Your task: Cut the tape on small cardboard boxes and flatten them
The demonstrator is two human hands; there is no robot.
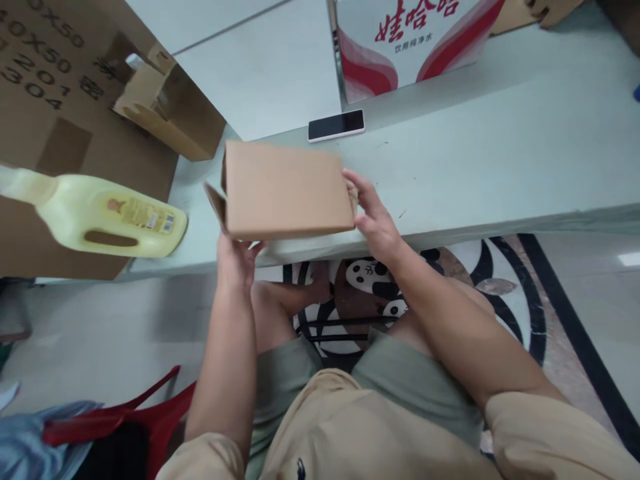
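Observation:
A plain brown cardboard box [287, 190] is held up in front of me, near the front edge of the pale table [480, 147]. One flap juts out at the box's left end. My left hand [237, 260] supports it from below at the lower left corner, its fingers partly hidden under the box. At the right end, my right hand [373, 217] grips the box with thumb and fingers against the end face. Behind the box a phone-like device [337, 126] with a dark screen lies on the table.
To the left, a yellow jug-shaped bottle [115, 217] stands near a small open carton [175, 107] and a large printed carton [60, 133]. A red and white carton [415, 43] is at the back. A red chair [155, 420] is at lower left.

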